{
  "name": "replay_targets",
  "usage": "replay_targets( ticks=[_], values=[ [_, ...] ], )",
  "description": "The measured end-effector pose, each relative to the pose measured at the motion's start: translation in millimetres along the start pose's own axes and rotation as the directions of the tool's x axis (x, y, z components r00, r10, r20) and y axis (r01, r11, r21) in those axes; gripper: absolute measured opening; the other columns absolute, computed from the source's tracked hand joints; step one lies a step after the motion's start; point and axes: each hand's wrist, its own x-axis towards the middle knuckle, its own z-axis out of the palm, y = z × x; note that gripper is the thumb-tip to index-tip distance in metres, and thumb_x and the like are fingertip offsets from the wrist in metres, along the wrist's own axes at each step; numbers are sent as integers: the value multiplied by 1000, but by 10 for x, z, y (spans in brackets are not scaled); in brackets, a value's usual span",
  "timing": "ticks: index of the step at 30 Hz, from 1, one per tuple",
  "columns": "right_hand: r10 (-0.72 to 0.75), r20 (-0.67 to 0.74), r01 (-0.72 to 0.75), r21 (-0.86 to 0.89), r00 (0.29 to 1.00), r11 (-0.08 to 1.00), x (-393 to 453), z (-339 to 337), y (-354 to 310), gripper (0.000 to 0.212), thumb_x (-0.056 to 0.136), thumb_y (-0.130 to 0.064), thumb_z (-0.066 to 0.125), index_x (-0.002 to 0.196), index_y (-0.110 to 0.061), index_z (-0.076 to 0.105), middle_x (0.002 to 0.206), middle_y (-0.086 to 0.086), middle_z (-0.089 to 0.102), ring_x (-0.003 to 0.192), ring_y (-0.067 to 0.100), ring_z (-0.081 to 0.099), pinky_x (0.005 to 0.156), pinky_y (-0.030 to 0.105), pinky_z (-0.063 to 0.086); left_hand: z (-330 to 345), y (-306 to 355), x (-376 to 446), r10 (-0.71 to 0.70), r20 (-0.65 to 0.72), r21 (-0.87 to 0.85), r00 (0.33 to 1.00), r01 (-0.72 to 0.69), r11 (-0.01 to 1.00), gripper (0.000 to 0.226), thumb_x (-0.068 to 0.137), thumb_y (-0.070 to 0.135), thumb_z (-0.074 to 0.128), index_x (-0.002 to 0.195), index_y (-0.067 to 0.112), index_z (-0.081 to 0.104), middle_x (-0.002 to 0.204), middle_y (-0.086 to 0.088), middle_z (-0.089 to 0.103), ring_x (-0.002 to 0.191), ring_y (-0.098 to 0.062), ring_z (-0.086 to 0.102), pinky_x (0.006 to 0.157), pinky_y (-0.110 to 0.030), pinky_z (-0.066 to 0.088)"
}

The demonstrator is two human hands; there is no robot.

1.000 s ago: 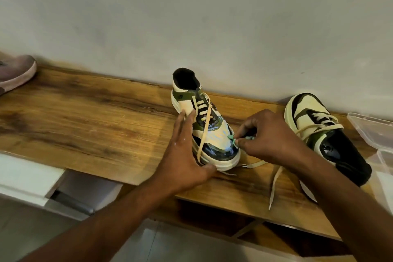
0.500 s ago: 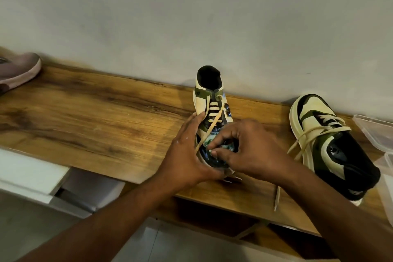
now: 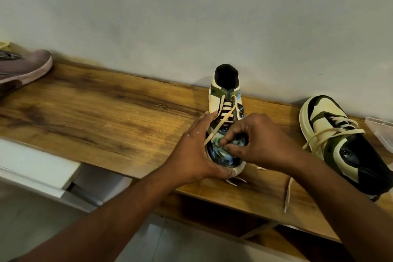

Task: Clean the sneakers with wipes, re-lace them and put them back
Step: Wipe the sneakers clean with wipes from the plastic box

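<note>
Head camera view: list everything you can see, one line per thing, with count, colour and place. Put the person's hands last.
sneaker being laced: one, cream, green and black, middle of the shelf, heel towards the wall.
loose lace: one, cream, running down that sneaker's tongue.
second sneaker: one, cream, green and black, right end of the shelf, laces trailing over the edge.
pinkish shoe: one, dusty mauve, far left, cut off by the frame.
clear plastic box: one, transparent, right edge, only partly seen.
wooden shelf: one, brown woodgrain, against the wall.
wall: grey-white, behind the shelf.
white drawer unit: one, lower left, below the shelf.
left hand: steadies the middle sneaker's toe.
right hand: grip pinched at the lower eyelets; what it holds is unclear.
</note>
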Motion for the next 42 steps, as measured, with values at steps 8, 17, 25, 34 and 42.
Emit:
replay_targets(
  ticks=[8, 17, 25, 34, 42],
  values=[
    [9, -383, -48, -93, 924, 994, 101, 284, 15, 21, 85, -5, 78, 100, -18, 83, 96, -1, 76, 84, 10, 66, 75, 21, 51, -8, -2, 21, -18, -8, -12, 1000, 18, 1000, 136, 49, 48, 103, 162, 38, 28, 163, 21, 34, 147, 1, 36, 120, -30, 40],
    [92, -160, -88, 29, 983, 996, 79, -143, 217, 18, 78, -18, 90, 88, -31, 83, 81, -19, 75, 79, -6, 69, 63, 14, 52, -41, 0, 27, -20, -3, 14, 1000, 20, 1000, 140, 48, 46, 104, 164, 36, 25, 164, 21, 33, 145, 2, 35, 117, -22, 37],
    [112, -239, -138, -94, 964, 986, 187, 66, 139, 24, 85, -25, 86, 108, -21, 83, 108, -3, 76, 89, 6, 60, 70, 16, 41, -40, 15, 33, -20, -10, -5, 1000, 20, 1000, 140, 49, 46, 104, 164, 36, 24, 164, 21, 32, 145, 4, 34, 119, -24, 36],
    [-5, -135, 4, -8, 991, 1000, 159, 138, -9, 16, 83, -12, 83, 91, -26, 85, 90, -17, 77, 77, -8, 66, 71, 6, 51, -44, -17, 50, 2, -24, -25, 1000, -3, 1000, 136, 45, 46, 106, 160, 34, 34, 156, 21, 42, 139, 4, 43, 112, -19, 42],
    [118, -244, -134, -50, 963, 990, 141, 80, 98, 14, 83, -17, 87, 95, -23, 84, 95, -8, 76, 87, 6, 66, 69, 12, 44, -51, -12, 66, 0, -7, -25, 1000, 0, 1000, 139, 43, 51, 105, 160, 35, 33, 155, 22, 42, 139, 1, 45, 115, -28, 45]
  ],
)
